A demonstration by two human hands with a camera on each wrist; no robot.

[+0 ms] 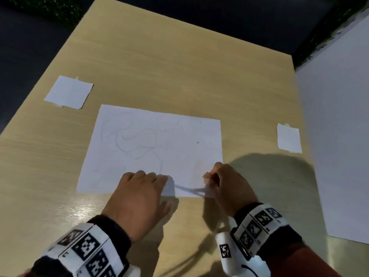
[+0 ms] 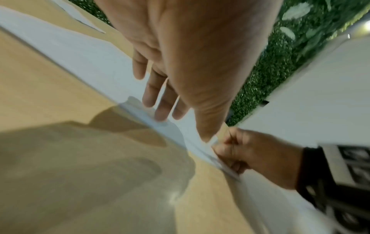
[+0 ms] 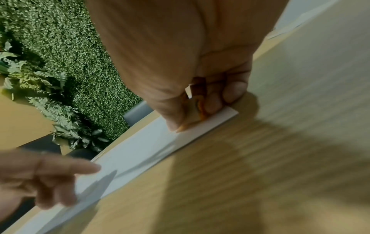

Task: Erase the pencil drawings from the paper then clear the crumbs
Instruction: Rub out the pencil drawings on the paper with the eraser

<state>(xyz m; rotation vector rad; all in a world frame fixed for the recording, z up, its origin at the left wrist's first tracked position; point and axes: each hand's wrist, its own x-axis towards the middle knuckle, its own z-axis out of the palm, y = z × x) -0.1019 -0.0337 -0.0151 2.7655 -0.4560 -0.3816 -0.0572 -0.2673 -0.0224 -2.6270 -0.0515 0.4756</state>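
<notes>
Left card: a small white card [image 1: 68,92] lies taped near the left edge of the table [image 1: 179,62], well apart from the paper.
Paper: a white sheet [image 1: 179,152] lies flat near the table's front edge; faint pencil lines [image 1: 129,136] cover its left half, and its right half looks nearly blank.
Left hand: the left hand [image 1: 137,196] rests at the sheet's front edge, fingers straight and spread, fingertips [image 2: 160,115] touching the paper; it holds nothing.
Right hand: the right hand [image 1: 225,182] is curled at the sheet's front right corner, thumb and fingers pinching a small pale eraser [image 3: 190,92], which touches the paper.
Right card: a second small card [image 1: 289,138] lies taped near the table's right edge.
Board: a large white board [image 1: 339,136] stands along the right edge.
</notes>
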